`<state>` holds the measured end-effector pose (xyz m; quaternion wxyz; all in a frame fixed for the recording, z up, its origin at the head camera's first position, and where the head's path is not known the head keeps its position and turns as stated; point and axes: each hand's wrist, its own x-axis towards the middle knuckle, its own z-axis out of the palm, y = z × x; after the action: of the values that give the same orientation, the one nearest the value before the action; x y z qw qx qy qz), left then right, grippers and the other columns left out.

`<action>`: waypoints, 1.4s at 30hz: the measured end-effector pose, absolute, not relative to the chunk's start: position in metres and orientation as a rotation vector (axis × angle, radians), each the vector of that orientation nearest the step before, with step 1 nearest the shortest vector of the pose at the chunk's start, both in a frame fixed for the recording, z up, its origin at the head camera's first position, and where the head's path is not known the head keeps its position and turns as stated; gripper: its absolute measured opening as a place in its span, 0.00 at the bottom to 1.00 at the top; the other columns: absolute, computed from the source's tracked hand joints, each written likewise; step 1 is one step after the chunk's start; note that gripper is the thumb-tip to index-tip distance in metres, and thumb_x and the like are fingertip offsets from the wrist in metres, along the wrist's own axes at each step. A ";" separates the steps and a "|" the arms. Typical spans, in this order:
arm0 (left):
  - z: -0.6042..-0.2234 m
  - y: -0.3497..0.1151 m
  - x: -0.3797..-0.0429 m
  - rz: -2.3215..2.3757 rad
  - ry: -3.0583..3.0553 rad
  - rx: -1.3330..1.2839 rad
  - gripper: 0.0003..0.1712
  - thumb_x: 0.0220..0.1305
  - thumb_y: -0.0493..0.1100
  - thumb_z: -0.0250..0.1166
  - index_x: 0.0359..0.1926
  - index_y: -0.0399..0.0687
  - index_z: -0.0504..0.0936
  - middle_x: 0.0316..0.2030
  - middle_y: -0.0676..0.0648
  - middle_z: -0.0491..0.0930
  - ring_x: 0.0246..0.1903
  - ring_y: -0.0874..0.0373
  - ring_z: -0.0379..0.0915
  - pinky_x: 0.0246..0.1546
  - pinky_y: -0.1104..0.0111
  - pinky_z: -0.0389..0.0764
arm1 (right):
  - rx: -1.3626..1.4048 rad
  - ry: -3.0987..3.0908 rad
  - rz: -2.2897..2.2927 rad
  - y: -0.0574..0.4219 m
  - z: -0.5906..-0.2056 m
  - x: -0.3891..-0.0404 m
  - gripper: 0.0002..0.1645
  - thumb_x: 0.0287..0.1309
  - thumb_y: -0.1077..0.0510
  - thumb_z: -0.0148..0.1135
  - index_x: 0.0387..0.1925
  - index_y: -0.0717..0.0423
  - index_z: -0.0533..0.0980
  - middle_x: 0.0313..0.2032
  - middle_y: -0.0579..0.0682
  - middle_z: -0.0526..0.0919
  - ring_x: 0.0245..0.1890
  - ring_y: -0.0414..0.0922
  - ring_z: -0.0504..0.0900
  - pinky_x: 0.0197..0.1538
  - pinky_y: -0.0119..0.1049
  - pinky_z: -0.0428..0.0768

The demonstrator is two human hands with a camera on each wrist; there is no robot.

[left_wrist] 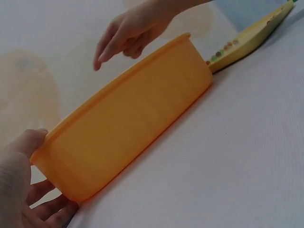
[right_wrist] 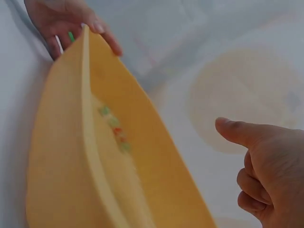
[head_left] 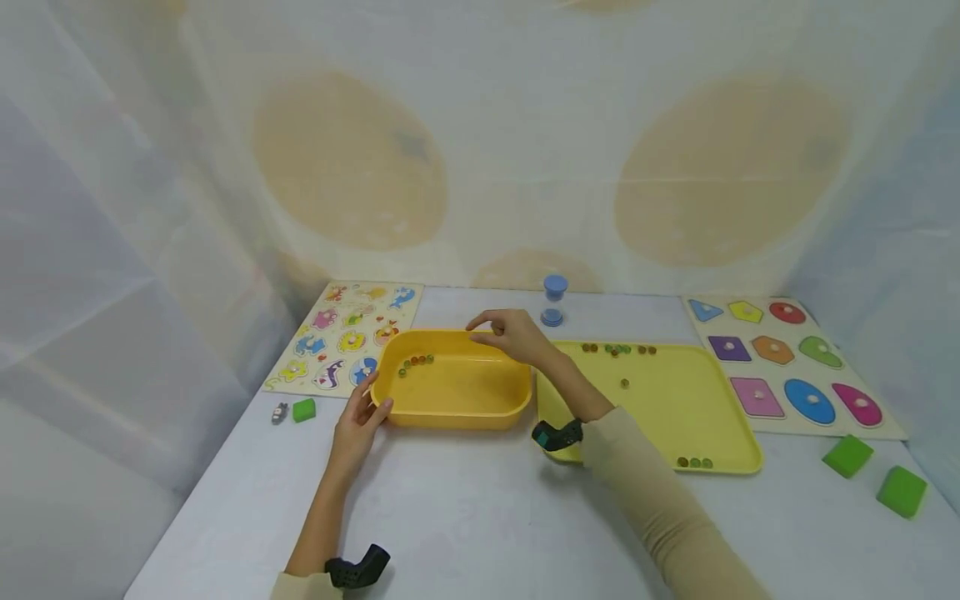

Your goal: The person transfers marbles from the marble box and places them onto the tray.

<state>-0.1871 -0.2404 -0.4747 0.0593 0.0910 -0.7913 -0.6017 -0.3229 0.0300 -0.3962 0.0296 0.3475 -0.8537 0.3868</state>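
Observation:
An orange-yellow plastic basin (head_left: 450, 419) stands on the white table. My left hand (head_left: 356, 429) grips its left end, thumb at the rim and fingers against the outer wall, as the left wrist view also shows. Inside, towards the left, several small glass marbles (head_left: 416, 361) lie in a bent row. Above the basin's far right part hovers my right hand (head_left: 510, 333). Its thumb and index finger are extended with a gap between their tips, the other fingers curled, and no marble shows between them. A yellow tray (head_left: 675, 408) to the right holds more marbles (head_left: 618, 349) along its edges.
Behind the basin are an animal peg puzzle (head_left: 341, 321) at left and a blue sand timer (head_left: 554, 300). A shape peg puzzle (head_left: 795, 367) lies right of the tray, with green blocks (head_left: 847, 456) in front. A small green block (head_left: 303, 409) and grey figure (head_left: 279, 413) lie left.

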 end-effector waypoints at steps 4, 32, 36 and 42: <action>-0.474 -0.240 -0.187 -1.826 -2.403 0.287 0.30 0.60 0.53 0.57 0.62 0.77 0.59 0.67 0.53 0.53 0.60 0.49 0.60 0.57 0.59 0.68 | 1.069 -2.665 1.257 -0.012 -0.403 -0.330 0.12 0.54 0.50 0.60 0.39 0.49 0.80 0.09 0.43 0.55 0.10 0.39 0.51 0.14 0.27 0.52; -0.474 -0.236 -0.188 -1.831 -2.383 0.278 0.30 0.60 0.52 0.58 0.62 0.73 0.60 0.66 0.48 0.56 0.59 0.47 0.61 0.56 0.59 0.69 | 1.109 -2.951 0.699 -0.053 -0.449 -0.340 0.09 0.54 0.52 0.61 0.37 0.48 0.81 0.37 0.44 0.82 0.32 0.41 0.74 0.39 0.30 0.74; -0.474 -0.237 -0.187 -1.822 -2.400 0.275 0.29 0.59 0.54 0.58 0.61 0.76 0.60 0.65 0.51 0.56 0.60 0.50 0.61 0.56 0.60 0.68 | 1.138 -2.867 0.836 -0.031 -0.431 -0.332 0.10 0.52 0.52 0.62 0.37 0.49 0.80 0.30 0.44 0.80 0.27 0.41 0.69 0.33 0.30 0.70; -0.475 -0.242 -0.187 -1.815 -2.403 0.251 0.31 0.60 0.53 0.58 0.62 0.75 0.59 0.66 0.53 0.54 0.62 0.50 0.58 0.57 0.60 0.67 | 1.119 -2.730 0.930 0.038 -0.397 -0.314 0.12 0.53 0.50 0.61 0.38 0.50 0.79 0.12 0.44 0.61 0.14 0.39 0.56 0.19 0.28 0.57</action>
<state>-0.1869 -0.2416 -0.4755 0.0599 0.0828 -0.7938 -0.5996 -0.3144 0.0376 -0.3973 0.0239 0.3616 -0.8822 0.3006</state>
